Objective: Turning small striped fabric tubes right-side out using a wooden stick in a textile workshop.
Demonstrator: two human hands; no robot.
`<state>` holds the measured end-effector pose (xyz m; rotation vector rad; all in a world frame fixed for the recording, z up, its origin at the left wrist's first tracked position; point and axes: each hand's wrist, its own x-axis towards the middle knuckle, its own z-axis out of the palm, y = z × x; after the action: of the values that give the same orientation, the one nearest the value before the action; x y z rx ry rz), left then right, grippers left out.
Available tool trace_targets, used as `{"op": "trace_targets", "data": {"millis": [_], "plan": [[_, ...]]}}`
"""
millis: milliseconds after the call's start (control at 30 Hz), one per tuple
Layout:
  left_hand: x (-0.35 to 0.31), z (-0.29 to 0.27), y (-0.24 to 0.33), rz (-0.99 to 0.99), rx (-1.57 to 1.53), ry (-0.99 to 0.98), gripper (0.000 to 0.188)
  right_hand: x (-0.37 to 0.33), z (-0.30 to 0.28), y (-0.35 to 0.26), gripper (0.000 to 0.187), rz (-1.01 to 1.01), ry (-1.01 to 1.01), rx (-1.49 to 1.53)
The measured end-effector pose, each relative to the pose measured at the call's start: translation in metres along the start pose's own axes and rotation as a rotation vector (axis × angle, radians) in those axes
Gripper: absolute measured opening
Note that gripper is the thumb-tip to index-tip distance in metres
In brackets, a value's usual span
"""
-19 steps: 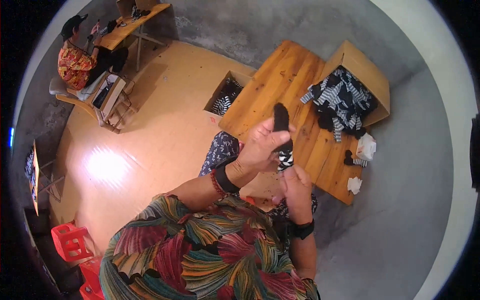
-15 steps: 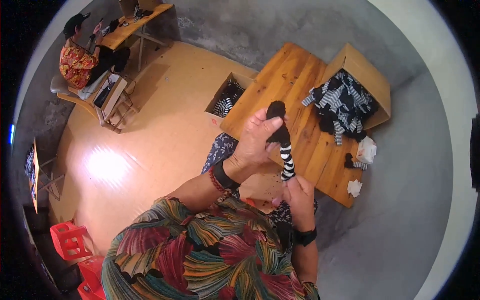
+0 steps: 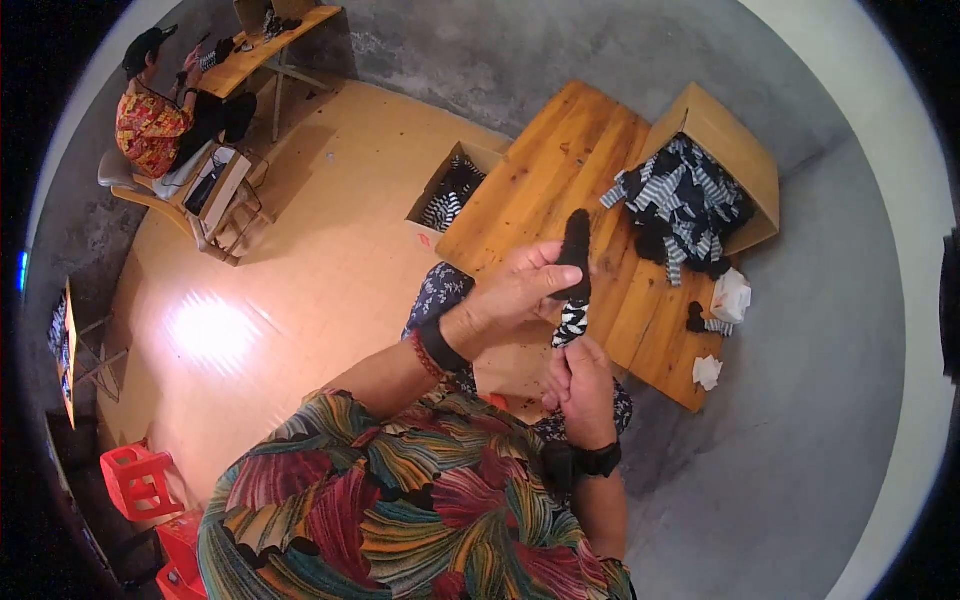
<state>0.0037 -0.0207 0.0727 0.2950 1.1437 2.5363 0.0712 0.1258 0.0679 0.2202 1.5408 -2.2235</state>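
Knitwear [image 3: 575, 242], one narrow piece, black with a black-and-white striped end, is held up between my two hands, in view against the near part of the wooden desk [image 3: 555, 165]. My left hand [image 3: 522, 287] has its black middle, thumb closed across the front and fingers curled around behind. My right hand [image 3: 584, 385] is below, fingers folded in and thumb pressed down, pinching the tip of the striped end. The long axis runs between my hands, nearly straight away from me and tilted a little to the right; the rounded black end points outward over the desk, the bunched striped end back toward me. Beyond, to the right, a tipped carton [image 3: 752, 165] spills a heap of striped pieces [image 3: 690, 205] onto the desk.
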Motion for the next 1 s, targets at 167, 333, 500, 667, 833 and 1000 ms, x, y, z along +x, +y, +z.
{"op": "trace_targets", "data": {"millis": [167, 333, 500, 667, 833, 1000], "plan": [[-0.001, 0.006, 0.047, 0.304, 0.503, 0.071, 0.024, -0.006, -0.019, 0.004, 0.023, -0.022, 0.065, -0.197], [0.018, 0.005, 0.004, 0.200, 0.319, 0.190, 0.025, 0.012, -0.037, 0.023, 0.023, -0.372, 0.149, -0.568], [0.038, 0.011, -0.015, 0.397, 0.371, 0.512, 0.034, 0.004, -0.024, 0.027, 0.024, -0.261, 0.186, -0.462], [0.043, 0.028, -0.037, 0.424, 0.246, 0.405, 0.038, 0.007, -0.017, 0.032, 0.026, 0.021, 0.040, 0.186], [0.035, 0.018, -0.042, 0.383, 0.355, 0.328, 0.035, 0.007, -0.016, 0.021, 0.027, 0.152, -0.094, 0.308], [0.028, 0.002, -0.038, 0.377, 0.149, 0.472, 0.033, 0.010, -0.023, 0.008, 0.024, -0.007, 0.105, -0.236]]}}
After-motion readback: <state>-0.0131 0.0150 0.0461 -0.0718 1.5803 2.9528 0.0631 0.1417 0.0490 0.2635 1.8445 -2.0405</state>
